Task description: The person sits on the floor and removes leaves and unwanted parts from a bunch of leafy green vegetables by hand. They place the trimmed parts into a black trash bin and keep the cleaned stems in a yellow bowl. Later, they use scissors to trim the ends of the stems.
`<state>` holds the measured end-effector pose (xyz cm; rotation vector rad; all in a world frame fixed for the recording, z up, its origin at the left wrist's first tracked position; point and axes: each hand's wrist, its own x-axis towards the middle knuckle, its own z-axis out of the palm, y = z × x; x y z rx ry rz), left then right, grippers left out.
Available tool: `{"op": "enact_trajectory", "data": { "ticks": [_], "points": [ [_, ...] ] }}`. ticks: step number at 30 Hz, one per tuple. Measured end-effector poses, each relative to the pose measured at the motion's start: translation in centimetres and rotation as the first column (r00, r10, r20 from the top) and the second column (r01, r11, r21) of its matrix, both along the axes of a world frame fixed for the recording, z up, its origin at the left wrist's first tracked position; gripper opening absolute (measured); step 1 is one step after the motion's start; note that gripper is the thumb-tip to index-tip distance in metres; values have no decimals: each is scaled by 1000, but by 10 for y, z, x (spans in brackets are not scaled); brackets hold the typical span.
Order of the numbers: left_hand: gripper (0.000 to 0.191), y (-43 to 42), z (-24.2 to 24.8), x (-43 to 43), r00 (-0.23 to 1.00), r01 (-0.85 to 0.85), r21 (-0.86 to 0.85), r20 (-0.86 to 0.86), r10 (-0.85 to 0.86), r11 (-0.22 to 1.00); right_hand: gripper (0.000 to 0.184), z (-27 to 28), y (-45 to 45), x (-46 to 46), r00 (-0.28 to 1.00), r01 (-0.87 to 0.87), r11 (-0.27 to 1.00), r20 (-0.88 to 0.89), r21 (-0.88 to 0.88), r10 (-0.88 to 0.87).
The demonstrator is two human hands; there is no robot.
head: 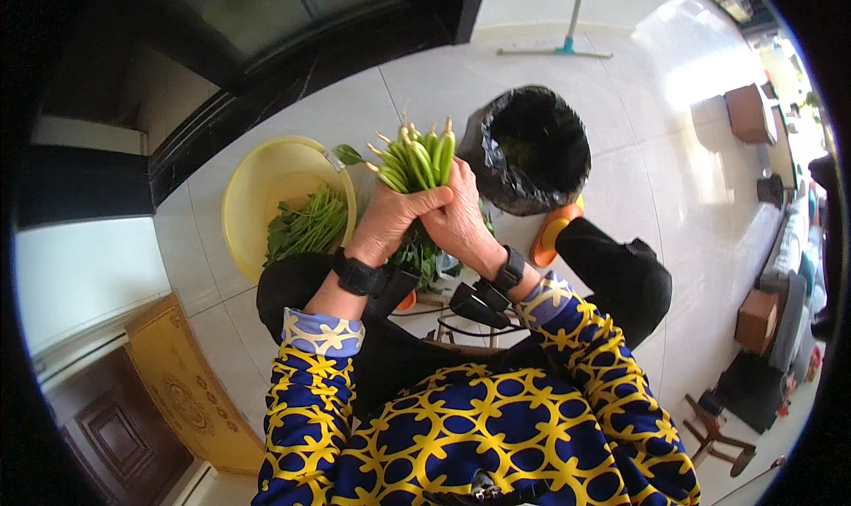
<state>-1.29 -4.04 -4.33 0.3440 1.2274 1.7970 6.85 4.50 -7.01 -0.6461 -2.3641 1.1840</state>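
Between my two hands a bunch of leafy greens (419,157) is gripped, its pale root ends pointing away from me and its leaves hanging below. My left hand (392,216) wraps the bunch from the left, and my right hand (459,213) closes on it from the right; the thumbs meet. A yellow plastic basin (256,173) on the left holds more green stems with leaves (309,226). To the right of the bunch stands a bin lined with a black plastic bag (488,167). More leaves (425,260) show beneath my wrists, partly hidden.
A floor squeegee (568,46) leans at the top. An orange slipper (552,236) is beside the bin. Dark-framed glass doors (233,14) stand at upper left, with a yellow doormat (186,386) at lower left. Furniture, including a wooden stool (715,433), lines the far right.
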Motion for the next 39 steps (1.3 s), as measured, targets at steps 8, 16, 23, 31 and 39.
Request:
{"op": "enact_trajectory", "data": {
  "ticks": [8, 16, 23, 31, 39],
  "points": [
    [32, 0, 4, -7, 994, -23, -190, -106, 3, 982, 86, -5, 28, 22, 909, -415, 707, -234, -572, 345],
    [30, 5, 0, -15, 970, -176, -337, -219, 105, 925, 29, -184, 101, 76, 523, -770, 630, 467, -100, 713],
    [41, 8, -4, -17, 920, -321, -514, -370, 131, 796, 24, -286, 83, 162, 335, 94, 961, 917, -261, 216],
    [41, 11, 0, -10, 929, -320, -513, -333, 159, 796, 32, -305, 57, 158, 372, 251, 937, 918, -243, 138],
    [40, 9, 4, -12, 929, -285, -559, -361, 81, 779, 30, -324, 47, 171, 405, 204, 972, 914, -114, 22]
  ]
}}
